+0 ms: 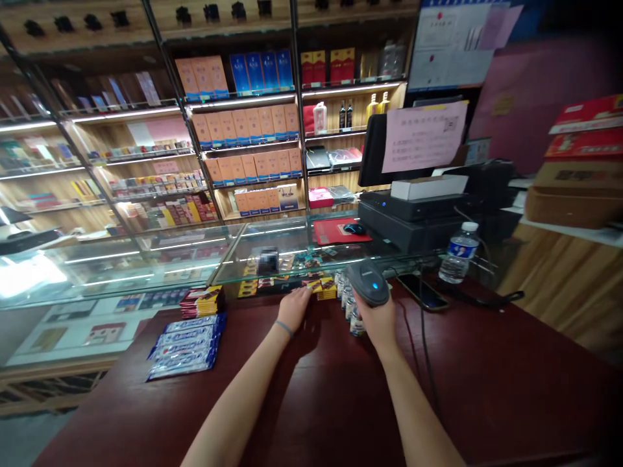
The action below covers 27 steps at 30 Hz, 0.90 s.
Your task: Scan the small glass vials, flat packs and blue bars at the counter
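My right hand (380,319) is closed around the handle of a dark grey barcode scanner (368,283) with a blue light on top. Under and left of the scanner stands a row of small cans (346,299), partly hidden by the hand. My left hand (293,307) reaches forward over the counter, back of the hand up, fingers stretched out. Its fingertips are at the left end of some small yellow packs (327,289) and seem to touch them. Farther left lie a stack of red and yellow packs (201,301) and several blue-and-white long packets (186,346).
The dark red counter (311,402) meets a glass display case (195,259). Right of the scanner are a phone (422,292), a water bottle (458,254) and a hanging cable (424,337). Behind stand a monitor (374,152) and a mouse (354,229) on a red mat (331,231).
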### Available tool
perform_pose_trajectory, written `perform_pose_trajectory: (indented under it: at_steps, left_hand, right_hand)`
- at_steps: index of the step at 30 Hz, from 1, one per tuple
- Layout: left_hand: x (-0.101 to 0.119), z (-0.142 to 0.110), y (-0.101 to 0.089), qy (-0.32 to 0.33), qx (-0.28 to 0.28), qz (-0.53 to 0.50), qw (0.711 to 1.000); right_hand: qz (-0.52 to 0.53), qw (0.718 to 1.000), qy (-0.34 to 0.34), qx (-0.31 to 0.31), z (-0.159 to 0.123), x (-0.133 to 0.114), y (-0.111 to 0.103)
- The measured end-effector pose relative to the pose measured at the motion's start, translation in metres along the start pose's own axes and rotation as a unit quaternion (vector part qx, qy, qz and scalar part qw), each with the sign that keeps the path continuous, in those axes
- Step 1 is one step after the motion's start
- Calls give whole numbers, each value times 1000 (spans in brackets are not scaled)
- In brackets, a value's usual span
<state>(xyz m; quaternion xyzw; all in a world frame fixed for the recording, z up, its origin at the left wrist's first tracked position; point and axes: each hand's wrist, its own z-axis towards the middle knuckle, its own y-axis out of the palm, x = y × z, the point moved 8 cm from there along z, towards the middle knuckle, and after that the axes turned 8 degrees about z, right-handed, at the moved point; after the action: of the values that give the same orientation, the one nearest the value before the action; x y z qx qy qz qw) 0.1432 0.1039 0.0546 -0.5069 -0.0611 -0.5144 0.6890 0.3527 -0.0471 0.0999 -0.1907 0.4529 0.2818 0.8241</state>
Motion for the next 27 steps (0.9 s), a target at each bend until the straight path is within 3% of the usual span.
perform_pose_trajectory:
  at_steps: [4,10,15,17,22,27]
  left_hand:
    - [14,8,24,50,9,41,998]
    - [17,18,53,48,-33,105,993]
    - [18,19,63,69,-6,102,992]
    - [19,17,67,83,7,145,986]
    - [15,14,82,106,-38,313,943]
    - [14,16,83,112,-55,337,933]
  right_hand:
    - [27,998,21,44,6,5,-15]
    - [43,996,44,70,11,13,-23]
    - [67,993,53,81,12,19,-23]
    - [70,992,54,87,11,20,-24]
    - [86,989,37,112,10,16,-27]
    - [79,992,44,90,11,12,-23]
